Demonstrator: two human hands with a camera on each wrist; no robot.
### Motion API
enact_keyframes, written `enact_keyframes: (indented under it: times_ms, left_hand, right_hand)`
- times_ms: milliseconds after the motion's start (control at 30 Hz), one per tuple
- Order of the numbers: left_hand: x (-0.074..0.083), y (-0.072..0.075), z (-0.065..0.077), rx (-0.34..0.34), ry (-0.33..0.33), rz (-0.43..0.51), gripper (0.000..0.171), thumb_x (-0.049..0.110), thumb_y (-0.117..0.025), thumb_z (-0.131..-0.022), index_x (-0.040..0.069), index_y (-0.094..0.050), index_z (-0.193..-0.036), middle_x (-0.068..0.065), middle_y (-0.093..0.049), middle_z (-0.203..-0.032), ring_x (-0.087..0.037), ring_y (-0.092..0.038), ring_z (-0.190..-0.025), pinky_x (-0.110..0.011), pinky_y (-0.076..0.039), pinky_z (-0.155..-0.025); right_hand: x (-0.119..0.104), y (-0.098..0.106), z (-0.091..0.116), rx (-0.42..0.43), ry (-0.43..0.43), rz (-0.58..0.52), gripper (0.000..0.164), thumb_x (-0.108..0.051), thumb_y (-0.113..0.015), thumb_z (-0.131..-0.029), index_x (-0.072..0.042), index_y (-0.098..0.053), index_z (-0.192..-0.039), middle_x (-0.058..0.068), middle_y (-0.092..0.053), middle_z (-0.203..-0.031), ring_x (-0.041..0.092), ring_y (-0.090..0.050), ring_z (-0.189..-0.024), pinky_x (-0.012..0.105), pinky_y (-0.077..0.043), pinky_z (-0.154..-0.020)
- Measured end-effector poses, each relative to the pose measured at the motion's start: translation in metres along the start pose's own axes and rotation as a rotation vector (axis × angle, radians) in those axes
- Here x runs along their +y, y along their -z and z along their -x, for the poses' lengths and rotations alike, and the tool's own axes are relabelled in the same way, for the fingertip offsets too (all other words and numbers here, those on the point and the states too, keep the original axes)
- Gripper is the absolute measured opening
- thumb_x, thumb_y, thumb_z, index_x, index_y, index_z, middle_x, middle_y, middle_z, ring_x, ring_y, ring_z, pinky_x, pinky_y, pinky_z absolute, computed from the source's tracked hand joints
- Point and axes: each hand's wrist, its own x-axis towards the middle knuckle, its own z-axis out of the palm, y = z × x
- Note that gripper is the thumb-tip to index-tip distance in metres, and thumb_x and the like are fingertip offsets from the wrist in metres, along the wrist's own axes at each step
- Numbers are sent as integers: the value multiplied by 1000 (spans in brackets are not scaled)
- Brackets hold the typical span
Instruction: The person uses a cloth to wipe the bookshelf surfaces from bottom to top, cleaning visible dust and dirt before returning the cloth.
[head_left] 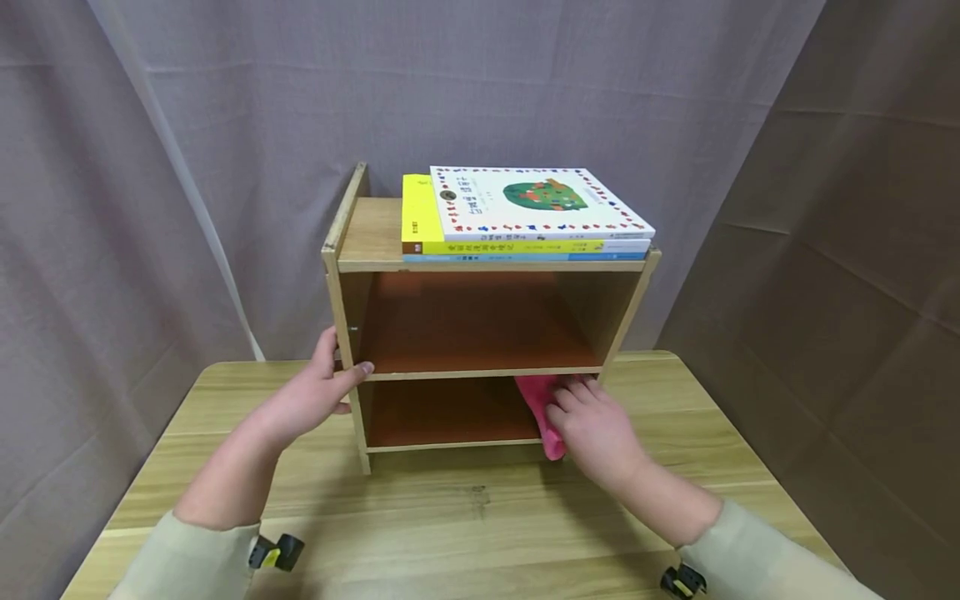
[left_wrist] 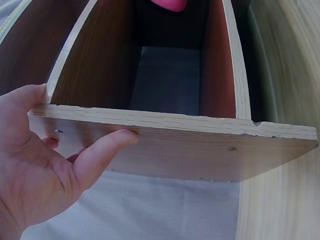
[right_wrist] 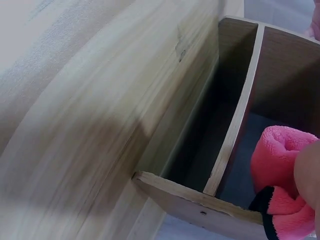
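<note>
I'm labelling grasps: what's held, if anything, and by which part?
Right hand: pink cloth, apparently by its upper right part. Left hand: wooden shelf, by its left panel's front edge.

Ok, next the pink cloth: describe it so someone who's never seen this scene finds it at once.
Start at the wooden shelf on the table. At the right end of its lower compartment, where the right hand is, look for the cloth. It's fluffy and bright pink with black edging, unlike the plain brown boards around it.
</note>
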Motion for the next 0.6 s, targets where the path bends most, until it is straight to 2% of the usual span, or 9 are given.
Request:
enact_keyframes:
  times_ms: [100,267,433,600]
  left_hand:
    - [-1,0,0,1,3,-4,72,33,-53,-103,18,-2,-152,-26,-30,-148,-40,-35,-138,-52,-53,-92]
    - [-1,0,-1,3,0,0,72,33,-53,-104,18,-1,-152,-26,-29,-148,-40,-35,-137,-52,-52,-92]
    - [-1,0,-1,2,-8,15,74,33,-53,-103,18,-1,-153,-25,-24,-151,-40,-35,-138,-54,-51,-93]
    - [-1,0,1,0,-5,1,75,34,-53,-103,18,0,-153,-25,-20,-152,-40,-36,-138,-54,-51,-93]
  right_hand:
    - [-3,-3,0,-6,-4,8,21,7,-53,-74,-8,-66,-82,11,-67,-100,33,-60,-106,50,-45,-100]
    - [-8,-11,4,-23,-7,18,23,7,-66,-73,-7,-71,-90,11,-68,-100,34,-61,-109,52,-42,-106]
    - [-14,-21,7,-8,-34,3,24,-4,-77,-70,-7,-69,-93,12,-68,-100,35,-62,-107,52,-46,-100]
    - [-23,-30,9,-14,-89,-25,34,-19,-82,-66,-8,-66,-95,10,-67,-101,34,-62,-103,51,-50,-93]
